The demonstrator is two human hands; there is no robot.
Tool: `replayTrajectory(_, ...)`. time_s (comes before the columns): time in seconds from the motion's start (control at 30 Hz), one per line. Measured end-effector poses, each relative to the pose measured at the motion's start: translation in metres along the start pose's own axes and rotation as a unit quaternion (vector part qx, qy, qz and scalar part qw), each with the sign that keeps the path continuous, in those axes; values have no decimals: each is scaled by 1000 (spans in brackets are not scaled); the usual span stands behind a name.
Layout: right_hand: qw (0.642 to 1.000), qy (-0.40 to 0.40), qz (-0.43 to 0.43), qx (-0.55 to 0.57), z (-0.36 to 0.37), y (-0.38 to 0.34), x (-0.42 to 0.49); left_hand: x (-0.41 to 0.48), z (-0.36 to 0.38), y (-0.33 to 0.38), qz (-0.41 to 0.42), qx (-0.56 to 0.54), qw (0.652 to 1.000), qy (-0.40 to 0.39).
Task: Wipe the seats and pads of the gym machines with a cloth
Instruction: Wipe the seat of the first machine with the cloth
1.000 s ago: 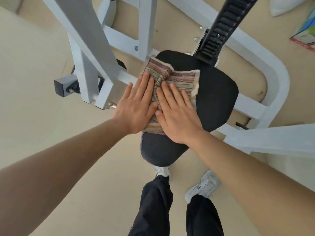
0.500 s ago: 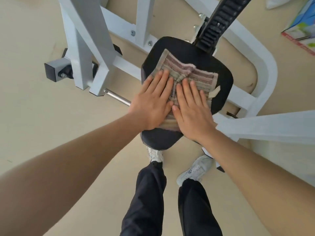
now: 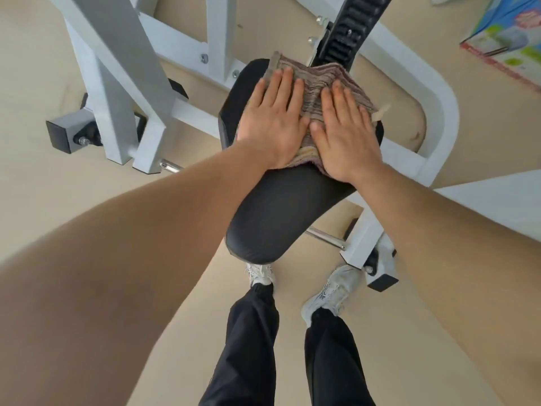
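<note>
A black padded seat (image 3: pixel 278 212) of a white gym machine sits below me in the head view. A striped, folded cloth (image 3: pixel 319 83) lies on the seat's far half, reaching its back edge. My left hand (image 3: pixel 275 121) presses flat on the cloth's left side, fingers stretched forward. My right hand (image 3: pixel 345 136) presses flat on its right side, close beside the left. The near half of the seat is bare.
White steel frame tubes (image 3: pixel 439 92) curve around the seat's right and stand at its left. A black toothed adjustment rail (image 3: pixel 348 33) rises behind the seat. A colourful box (image 3: pixel 503 39) lies on the beige floor at the top right. My shoes (image 3: pixel 330 291) stand under the seat's front.
Both hands have pushed the cloth from the left middle of the seat toward its far edge, near the toothed rail. More bare seat shows in front of my hands.
</note>
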State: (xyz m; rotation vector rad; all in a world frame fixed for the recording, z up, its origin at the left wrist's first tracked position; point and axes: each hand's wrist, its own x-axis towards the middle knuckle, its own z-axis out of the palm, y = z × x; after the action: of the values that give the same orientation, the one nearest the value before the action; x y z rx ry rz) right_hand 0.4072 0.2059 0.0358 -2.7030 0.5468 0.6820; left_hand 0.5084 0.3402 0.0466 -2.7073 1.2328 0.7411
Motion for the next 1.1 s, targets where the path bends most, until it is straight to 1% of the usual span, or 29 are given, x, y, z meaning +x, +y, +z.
replayTrajectory(0.07, 998, 14, 57, 27, 8, -2, -13, -4, 3, 10, 11, 0, 1000, 2)
replayTrajectory(0.13, 994, 27, 96, 49, 18, -12, -47, -33, 8, 17, 62, -4, 998, -4)
replayTrajectory(0.17, 993, 30, 98, 57, 23, -20, -69, -53, 12, 16, 86, -6, 996, -8)
replayTrajectory(0.23, 994, 22, 77, 72, 31, -41, -110, -95, 17, 8, 113, 1, 993, -15)
replayTrajectory(0.33, 998, -15, 16, 57, 40, -65, -147, -130, 17, -9, 121, 6, 992, -45)
replayTrajectory(0.43, 999, -14, -2, 45, 38, -51, -124, -116, 14, -14, 115, 2, 992, -46)
replayTrajectory(0.57, 997, 26, 54, 48, 24, -25, -64, -56, 10, -16, 97, -1, 995, -24)
replayTrajectory(0.7, 994, 32, 100, 41, 11, -19, -12, 19, 0, -28, 131, 21, 991, -4)
replayTrajectory(0.77, 995, 52, 80, 26, 7, -25, 17, 48, -5, -40, 149, 16, 989, 5)
replayTrajectory(0.83, 996, 71, 54, 12, 2, -34, 42, 67, -10, -49, 143, -2, 990, 17)
replayTrajectory(0.9, 996, 78, 43, 7, -3, -43, 62, 78, -14, -56, 109, -40, 993, 15)
replayTrajectory(0.97, 996, 78, 32, 5, -6, -56, 75, 78, -10, -67, 60, -134, 989, 23)
replayTrajectory(1.0, 997, 81, 15, -1, -6, -65, 79, 72, -4, -74, 26, -203, 978, 35)
replayTrajectory(1.03, 996, 85, -7, -5, -6, -76, 83, 64, 3, -84, -15, -284, 958, 42)
replayTrajectory(1.1, 996, 78, -47, -15, -6, -92, 90, 37, 14, -95, -98, -423, 900, 40)
